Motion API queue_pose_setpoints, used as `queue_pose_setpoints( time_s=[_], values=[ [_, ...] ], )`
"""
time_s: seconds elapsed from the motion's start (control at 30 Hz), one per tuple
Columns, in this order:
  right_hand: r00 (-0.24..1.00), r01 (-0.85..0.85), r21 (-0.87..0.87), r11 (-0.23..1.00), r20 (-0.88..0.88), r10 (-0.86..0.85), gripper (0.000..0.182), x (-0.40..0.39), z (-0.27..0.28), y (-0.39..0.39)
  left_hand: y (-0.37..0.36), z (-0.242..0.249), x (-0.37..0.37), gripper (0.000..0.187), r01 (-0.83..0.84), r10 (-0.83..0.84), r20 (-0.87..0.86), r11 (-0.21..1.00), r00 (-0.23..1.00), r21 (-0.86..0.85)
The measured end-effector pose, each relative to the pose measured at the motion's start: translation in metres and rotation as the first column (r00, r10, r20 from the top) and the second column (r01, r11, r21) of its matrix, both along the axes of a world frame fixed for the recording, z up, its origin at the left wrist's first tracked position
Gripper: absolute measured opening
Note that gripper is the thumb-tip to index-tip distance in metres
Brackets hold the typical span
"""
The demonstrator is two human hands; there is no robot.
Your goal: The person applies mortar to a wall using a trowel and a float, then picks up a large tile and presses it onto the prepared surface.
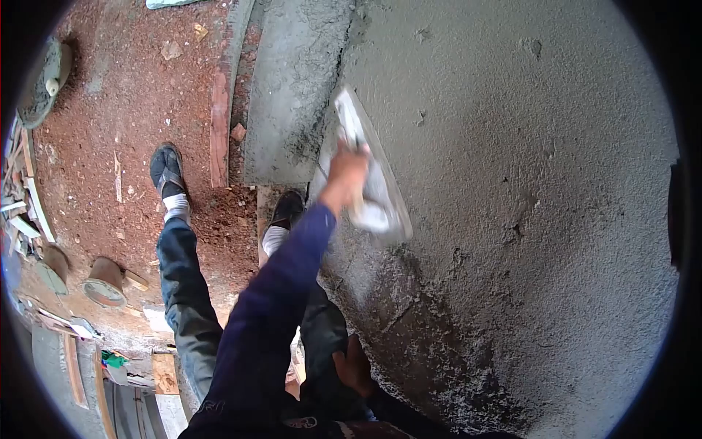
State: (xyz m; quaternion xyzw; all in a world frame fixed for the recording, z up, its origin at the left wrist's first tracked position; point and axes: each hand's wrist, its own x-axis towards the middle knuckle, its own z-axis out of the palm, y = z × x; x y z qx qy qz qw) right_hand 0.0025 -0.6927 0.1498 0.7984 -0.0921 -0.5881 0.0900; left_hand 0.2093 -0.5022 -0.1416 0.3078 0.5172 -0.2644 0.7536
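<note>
My left hand (pixel 346 175), at the end of a dark blue sleeve, is closed around the handle of a plastering float (pixel 380 183). The float is long, pale and cement-smeared, slightly blurred, and lies against the grey wet cement surface (pixel 468 146). Its narrow end points up and left, near the seam with a smoother cement strip (pixel 289 95). My right hand (pixel 356 367) rests by my right knee, dark and partly hidden. The thumb looks apart from the fingers, and no tool shows in it.
A wooden board (pixel 221 128) edges the smooth strip. Reddish rubble ground (pixel 117 146) lies to the left, under my left foot. A mortar pan (pixel 53 84) stands at upper left, and a bucket (pixel 104 282) at lower left near scrap wood. Rough, splattered cement (pixel 453 344) spreads at lower right.
</note>
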Motion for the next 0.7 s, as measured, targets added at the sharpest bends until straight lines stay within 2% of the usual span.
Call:
queue_pose_setpoints(
  time_s=[0.03, 0.07, 0.13, 0.17, 0.23, 0.33, 0.37, 0.4, 0.43, 0.47, 0.5, 0.57, 0.6, 0.63, 0.7],
  values=[
    [1.000, 0.008, 0.007, 1.000, -0.008, -0.008, 0.055, -0.001, -0.001, 0.001, 0.013, -0.020, 0.008, 0.064, -0.102, 0.097, -0.038, 0.972, 0.995, -0.212],
    [1.000, 0.005, 0.005, 1.000, -0.008, -0.005, 0.055, -0.002, -0.005, -0.001, 0.007, -0.026, 0.006, 0.064, -0.106, 0.100, -0.039, 0.971, 0.994, -0.214],
    [1.000, -0.003, 0.010, 1.000, 0.008, 0.003, 0.055, -0.004, -0.006, -0.005, 0.001, -0.020, -0.005, 0.063, -0.012, 0.013, 0.008, 0.985, 1.000, -0.173],
    [1.000, 0.001, 0.013, 1.000, 0.012, -0.001, 0.056, -0.006, -0.005, -0.005, -0.013, 0.007, -0.014, 0.072, 0.126, -0.119, -0.084, 0.988, 0.989, 0.088],
    [0.999, 0.045, 0.034, 0.998, -0.013, -0.044, 0.059, 0.001, -0.003, -0.002, -0.016, 0.060, -0.035, 0.075, 0.207, -0.206, -0.069, 0.978, 0.976, 0.012],
    [0.997, 0.069, 0.109, 0.992, 0.011, -0.070, 0.059, 0.007, -0.002, 0.004, -0.010, 0.052, -0.027, 0.074, 0.141, -0.139, -0.057, 0.989, 0.989, 0.031],
    [0.998, 0.065, 0.108, 0.992, 0.013, -0.067, 0.059, 0.008, -0.005, 0.000, -0.005, 0.029, -0.019, 0.075, 0.049, -0.048, -0.017, 0.999, 0.999, 0.006],
    [0.999, -0.008, 0.135, 0.991, 0.053, 0.001, 0.058, 0.002, -0.006, -0.005, -0.003, 0.002, -0.005, 0.060, -0.098, 0.095, -0.094, 0.994, 0.991, -0.037],
    [0.994, -0.078, 0.156, 0.985, 0.089, 0.064, 0.056, -0.006, -0.006, -0.011, 0.004, -0.026, 0.002, 0.037, -0.228, 0.217, -0.071, 0.946, 0.974, -0.230],
    [0.995, -0.068, 0.146, 0.987, 0.077, 0.058, 0.056, -0.015, -0.007, -0.020, -0.019, -0.101, 0.000, 0.046, -0.105, 0.109, -0.001, 0.955, 0.994, -0.276],
    [0.992, -0.051, 0.147, 0.988, 0.122, 0.033, 0.048, -0.021, -0.011, -0.026, -0.016, -0.081, -0.006, 0.046, -0.102, 0.103, -0.011, 0.955, 0.995, -0.280],
    [0.986, -0.018, 0.154, 0.988, 0.165, -0.008, 0.041, -0.027, -0.010, -0.030, -0.011, -0.015, -0.015, 0.036, -0.139, 0.143, 0.015, 0.978, 0.990, -0.153],
    [0.989, 0.002, 0.161, 0.987, 0.142, -0.025, 0.042, -0.019, -0.009, -0.024, -0.011, 0.029, -0.020, 0.062, 0.010, -0.009, -0.068, 1.000, 0.998, 0.021],
    [0.991, 0.019, 0.167, 0.986, 0.126, -0.041, 0.042, -0.014, -0.009, -0.020, -0.013, 0.057, -0.031, 0.080, 0.160, -0.160, -0.037, 0.987, 0.986, -0.015],
    [0.991, 0.056, 0.120, 0.991, 0.112, -0.069, 0.043, -0.012, -0.009, -0.018, -0.018, 0.081, -0.038, 0.080, 0.174, -0.177, -0.053, 0.983, 0.983, -0.059]
  ],
)
